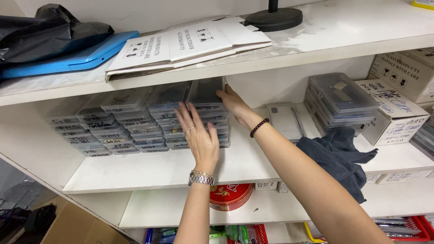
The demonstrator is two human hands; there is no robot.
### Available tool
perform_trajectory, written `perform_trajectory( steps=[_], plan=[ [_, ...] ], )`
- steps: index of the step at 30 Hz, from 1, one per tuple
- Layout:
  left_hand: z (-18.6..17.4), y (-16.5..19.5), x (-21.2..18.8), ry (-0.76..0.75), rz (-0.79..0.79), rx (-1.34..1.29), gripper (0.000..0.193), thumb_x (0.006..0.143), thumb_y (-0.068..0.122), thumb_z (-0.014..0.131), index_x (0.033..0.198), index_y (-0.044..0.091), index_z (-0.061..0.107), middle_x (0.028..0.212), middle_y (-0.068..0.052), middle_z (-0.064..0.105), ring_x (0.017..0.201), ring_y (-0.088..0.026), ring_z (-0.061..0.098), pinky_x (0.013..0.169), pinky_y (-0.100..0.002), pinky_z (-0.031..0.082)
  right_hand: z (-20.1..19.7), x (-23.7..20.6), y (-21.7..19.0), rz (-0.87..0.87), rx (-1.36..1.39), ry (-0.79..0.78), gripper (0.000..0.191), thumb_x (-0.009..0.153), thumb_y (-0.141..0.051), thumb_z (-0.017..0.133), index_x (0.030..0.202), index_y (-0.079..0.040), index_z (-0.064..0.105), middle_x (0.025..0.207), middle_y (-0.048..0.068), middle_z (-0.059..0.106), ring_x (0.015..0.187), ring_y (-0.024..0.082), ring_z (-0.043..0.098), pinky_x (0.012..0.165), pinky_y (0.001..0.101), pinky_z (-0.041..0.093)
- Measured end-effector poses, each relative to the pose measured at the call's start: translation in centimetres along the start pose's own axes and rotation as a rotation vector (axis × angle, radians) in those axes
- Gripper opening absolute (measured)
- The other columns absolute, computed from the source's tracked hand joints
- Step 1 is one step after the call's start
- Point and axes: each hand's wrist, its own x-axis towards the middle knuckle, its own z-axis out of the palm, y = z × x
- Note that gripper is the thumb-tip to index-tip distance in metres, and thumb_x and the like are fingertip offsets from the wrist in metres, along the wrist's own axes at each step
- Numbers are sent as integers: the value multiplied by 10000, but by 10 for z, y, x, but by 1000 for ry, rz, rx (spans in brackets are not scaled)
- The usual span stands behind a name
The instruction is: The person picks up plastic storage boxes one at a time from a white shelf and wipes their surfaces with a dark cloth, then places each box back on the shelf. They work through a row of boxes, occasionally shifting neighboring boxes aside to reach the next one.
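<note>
Stacks of flat clear plastic cases fill the left part of a white shelf. My left hand, with a ring and a metal watch, lies flat and open against the front of the rightmost stack. My right hand, with a dark bead bracelet at the wrist, grips the right edge of the top case of that stack, which sits tilted just under the shelf above.
A dark blue cloth lies on the shelf to the right, beside more clear cases and white cardboard boxes. On the top shelf lie flattened white cartons, a blue case and a black round base. A red tin sits below.
</note>
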Motion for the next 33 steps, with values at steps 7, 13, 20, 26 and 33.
perform_trajectory(
  steps=[7,13,20,26,33],
  plan=[
    [4,-3,18,-214,23,124,817,950,147,531,1633,10,104,1716,-183,75,1581,-379,89,1289,-545,102,5,20,-7,5,-49,11,789,996,-411,467,1612,-28,157,1681,162,237,1546,299,253,1235,380,229],
    [-2,5,18,-104,82,164,859,928,183,580,1617,-13,107,1689,-223,38,1548,-468,36,1244,-601,65,-14,-29,-1,-95,99,43,804,972,-572,433,1614,-132,230,1692,71,239,1567,236,173,1211,377,142],
    [44,61,-44,-161,87,-259,517,973,168,540,1471,31,506,1501,-182,516,1454,-390,425,1217,-510,340,-116,-171,23,-207,-1089,255,760,896,-630,581,1489,-167,470,1570,213,416,1438,444,383,1173,512,318],
    [128,99,-53,-585,-202,-95,572,1003,431,625,1326,-38,579,1212,-258,677,1230,-425,568,1079,-492,431,-146,-255,79,-1,-1393,443,829,801,-643,662,1503,-238,489,1493,240,413,1319,505,400,1052,605,336],
    [171,137,-57,-761,-314,23,1189,700,541,862,1531,-41,242,1222,-283,650,1234,-415,574,1075,-458,449,-165,-277,115,-367,-1057,660,491,793,-256,750,1234,-112,591,1372,117,587,1226,358,551,978,503,449]
  ],
)
